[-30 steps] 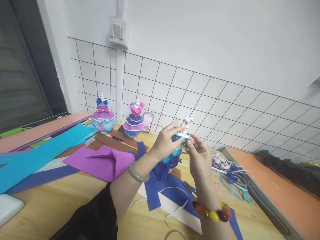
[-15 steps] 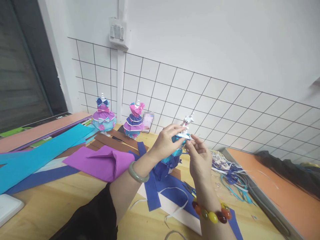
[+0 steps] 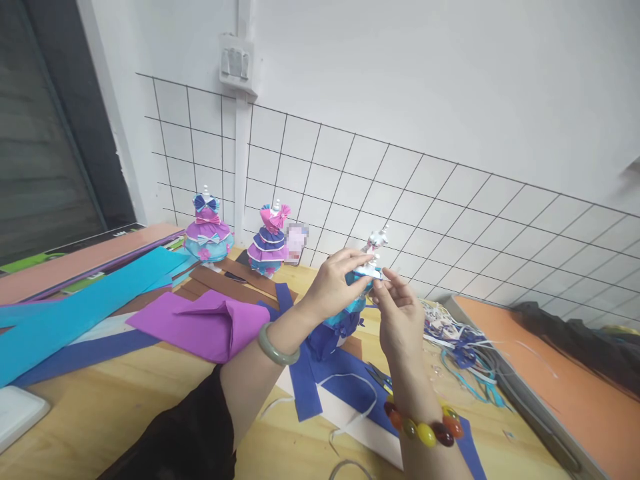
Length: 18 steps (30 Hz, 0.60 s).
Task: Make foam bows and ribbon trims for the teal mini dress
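A miniature dress form in a blue dress [image 3: 327, 339] stands tilted between my hands, with a turquoise upper part and a dark blue skirt. My left hand [image 3: 330, 283] is closed around its upper body, fingers over the white shoulders and thumb at the front. My right hand [image 3: 401, 320] pinches the right end of the white-and-blue trim [image 3: 369, 273] across the chest; its fingertips partly hide what they grip. Behind them shows a white decorated figure top [image 3: 379, 238]. Dark blue paper strips [image 3: 306, 393] lie beneath the skirt.
Two more dressed forms, one with bows [image 3: 207, 233] and one with tiers [image 3: 270, 243], stand at the back. Purple paper [image 3: 200, 323] and turquoise paper [image 3: 95, 303] lie left. Scissors [image 3: 380, 379] are beside my right wrist. Ribbon scraps [image 3: 463, 350] and an orange-bottomed tray [image 3: 545, 373] sit right.
Almost nothing differs. Both hands keep their hold at the chest of the dress form, and the view has shifted only slightly.
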Motion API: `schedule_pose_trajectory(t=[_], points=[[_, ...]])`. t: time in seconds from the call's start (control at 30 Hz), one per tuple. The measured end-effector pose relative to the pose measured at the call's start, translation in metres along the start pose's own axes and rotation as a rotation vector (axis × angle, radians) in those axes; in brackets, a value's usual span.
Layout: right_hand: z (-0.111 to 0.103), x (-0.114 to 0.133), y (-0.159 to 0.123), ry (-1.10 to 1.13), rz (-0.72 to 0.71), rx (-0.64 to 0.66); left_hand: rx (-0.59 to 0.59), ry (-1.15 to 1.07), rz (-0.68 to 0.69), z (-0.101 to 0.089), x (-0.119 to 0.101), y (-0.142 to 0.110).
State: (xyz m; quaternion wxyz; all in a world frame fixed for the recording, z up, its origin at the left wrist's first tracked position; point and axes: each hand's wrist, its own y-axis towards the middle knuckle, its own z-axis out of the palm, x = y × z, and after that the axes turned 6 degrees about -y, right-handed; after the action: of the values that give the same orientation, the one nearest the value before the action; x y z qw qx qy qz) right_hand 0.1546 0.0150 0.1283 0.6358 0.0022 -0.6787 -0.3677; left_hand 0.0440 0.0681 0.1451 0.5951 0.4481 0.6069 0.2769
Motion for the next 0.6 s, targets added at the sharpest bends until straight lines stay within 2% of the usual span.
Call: schedule_pose_trajectory(t=[0.43,0.6], points=[[0.0016,0.0022,-0.0022,-0.03,-0.031,-0.012,-0.01,0.006,-0.001,0.0017,-0.0016,-0.0005],[-0.0012,-0.0031,0.0005,-0.006,0.01,-0.007,-0.009,0.0,-0.007,0.0011,-0.0002,-0.0006]])
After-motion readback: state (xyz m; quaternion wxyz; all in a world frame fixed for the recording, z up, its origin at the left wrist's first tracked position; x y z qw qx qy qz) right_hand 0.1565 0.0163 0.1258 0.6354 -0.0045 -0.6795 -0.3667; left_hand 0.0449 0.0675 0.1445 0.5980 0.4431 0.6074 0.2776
